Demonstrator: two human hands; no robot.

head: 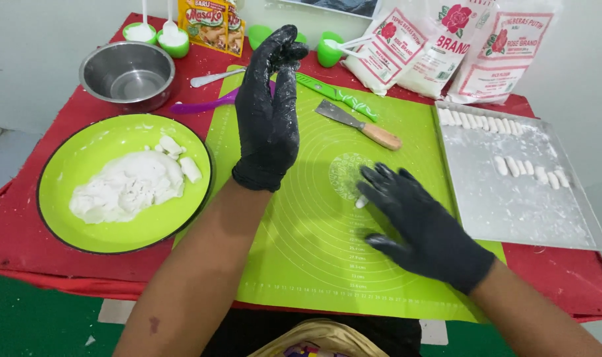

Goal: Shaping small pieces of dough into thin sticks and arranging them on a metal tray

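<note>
Left to right: round green plate (83, 225) holding a white dough mound (126, 185); steel bowl (127, 73) behind it. Black-gloved left hand (268, 112) raised, fingers extended, empty. Black-gloved right hand (420, 221) lies flat, rolling a small white dough piece (361, 201) on the green silicone mat (314, 251). Floured metal tray (512, 205) holds shaped dough sticks (529, 166).

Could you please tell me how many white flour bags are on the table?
3: white flour bags with red print, side by side at the table's far edge: left, middle, right.

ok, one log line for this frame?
left hand: raised, empty | right hand: flat on dough piece | green mat
</note>
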